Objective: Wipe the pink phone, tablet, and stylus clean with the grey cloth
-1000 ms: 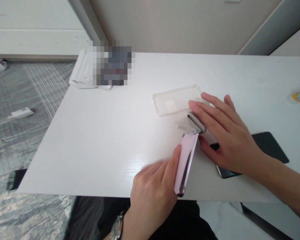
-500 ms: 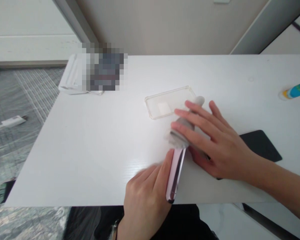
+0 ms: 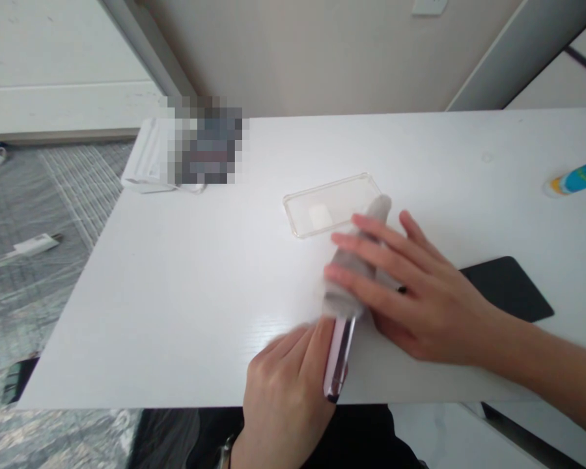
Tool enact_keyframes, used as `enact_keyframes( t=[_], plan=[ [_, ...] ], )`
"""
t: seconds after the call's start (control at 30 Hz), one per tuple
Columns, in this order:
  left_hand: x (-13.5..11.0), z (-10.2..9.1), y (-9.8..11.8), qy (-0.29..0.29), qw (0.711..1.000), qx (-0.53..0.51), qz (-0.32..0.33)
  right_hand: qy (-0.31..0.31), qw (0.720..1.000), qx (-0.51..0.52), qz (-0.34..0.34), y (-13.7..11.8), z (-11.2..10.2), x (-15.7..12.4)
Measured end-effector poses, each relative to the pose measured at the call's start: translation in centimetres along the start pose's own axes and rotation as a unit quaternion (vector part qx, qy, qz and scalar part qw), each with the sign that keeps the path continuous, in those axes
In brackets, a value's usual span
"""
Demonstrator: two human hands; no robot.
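My left hand grips the near end of a pink phone that stands on its long edge on the white table. My right hand presses a grey cloth around the phone's far half, with the fingers stretched along it. A clear phone case lies flat just beyond the cloth. A black phone lies partly under my right wrist.
A white object with a blurred patch sits at the table's far left corner. A blue and yellow tube lies at the right edge. On the floor to the left lie a white charger and a dark device.
My right hand has slid the grey cloth along the pink phone toward me, from its far end to near my left hand. The left hand has kept its hold.
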State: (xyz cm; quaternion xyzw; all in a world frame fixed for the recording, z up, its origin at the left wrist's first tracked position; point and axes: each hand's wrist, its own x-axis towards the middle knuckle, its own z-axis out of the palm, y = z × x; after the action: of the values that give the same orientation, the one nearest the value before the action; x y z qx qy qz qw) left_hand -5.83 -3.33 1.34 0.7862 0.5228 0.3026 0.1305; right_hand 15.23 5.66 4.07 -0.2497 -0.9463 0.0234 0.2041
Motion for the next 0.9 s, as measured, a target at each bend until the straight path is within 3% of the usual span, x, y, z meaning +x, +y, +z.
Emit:
enact_keyframes(
  t=[0.07, 0.13, 0.23, 0.33, 0.4, 0.53, 0.6, 0.7, 0.77, 0.83, 0.9],
  plan=[
    [0.1, 0.0, -0.1, 0.013, 1.0, -0.02, -0.007, 0.006, 0.996, 0.027, -0.086, -1.6, 0.3, -0.1],
    [0.2, -0.1, -0.1, 0.021, 0.999, -0.026, -0.008, 0.007, 0.992, 0.028, -0.127, -2.2, 0.3, -0.2],
    [0.4, -0.1, 0.1, 0.015, 1.0, -0.007, -0.005, -0.015, 0.999, 0.002, -0.043, -0.8, 0.0, -0.1],
    [0.3, -0.2, 0.3, -0.007, 1.0, 0.024, 0.007, 0.004, 0.998, -0.023, 0.05, 0.7, -0.3, 0.0],
    [0.3, -0.2, 0.3, -0.002, 1.0, 0.023, 0.007, 0.003, 1.0, -0.003, 0.028, 0.3, -0.4, 0.0],
    [0.5, -0.4, 0.3, 0.028, 0.999, -0.018, -0.005, -0.031, 0.993, 0.028, -0.111, -1.7, -0.3, -0.1],
    [0.5, -0.3, 0.3, 0.027, 1.0, -0.014, -0.008, -0.033, 0.995, 0.008, -0.089, -1.4, -0.3, -0.1],
    [0.4, -0.2, 0.2, 0.002, 1.0, 0.017, 0.003, -0.012, 0.998, -0.041, 0.044, 0.7, -0.4, 0.0],
    [0.3, -0.1, 0.1, -0.012, 0.999, 0.033, 0.011, 0.002, 0.994, -0.053, 0.094, 1.7, -0.5, 0.1],
    [0.3, -0.1, 0.0, -0.006, 1.0, 0.028, 0.006, -0.002, 0.996, -0.026, 0.081, 1.3, -0.4, 0.2],
    [0.4, -0.2, 0.0, 0.008, 1.0, 0.008, -0.001, -0.011, 1.0, 0.021, 0.008, -0.2, -0.2, 0.2]
  ],
)
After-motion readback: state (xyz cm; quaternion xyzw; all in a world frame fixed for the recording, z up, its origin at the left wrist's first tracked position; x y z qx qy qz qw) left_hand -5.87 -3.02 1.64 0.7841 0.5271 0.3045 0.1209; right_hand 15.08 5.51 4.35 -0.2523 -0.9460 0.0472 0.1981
